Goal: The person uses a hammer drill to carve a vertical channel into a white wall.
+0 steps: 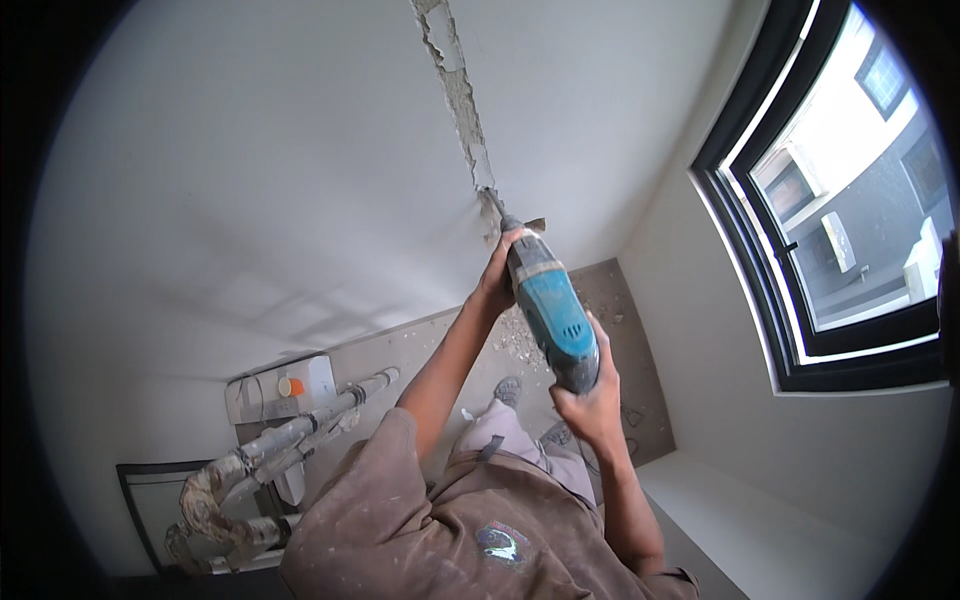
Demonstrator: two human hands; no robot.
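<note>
A blue and grey rotary hammer (pixel 553 315) is pressed with its chisel bit (pixel 494 207) against the white wall (pixel 250 180), at the lower end of a rough chased groove (pixel 458 90). My left hand (pixel 497 277) wraps the tool's front collar. At the tool's back end, my right hand (pixel 590 402) grips the rear handle. Both forearms rise from my dusty brown shirt (pixel 400 520).
Plaster rubble (pixel 520 340) lies on the brown floor below the groove, near my shoes (pixel 508 390). Insulated pipes (pixel 280 445) and a white box (pixel 285 388) with an orange part sit at the lower left. A black-framed window (pixel 830 200) is on the right wall, above a white ledge (pixel 760 520).
</note>
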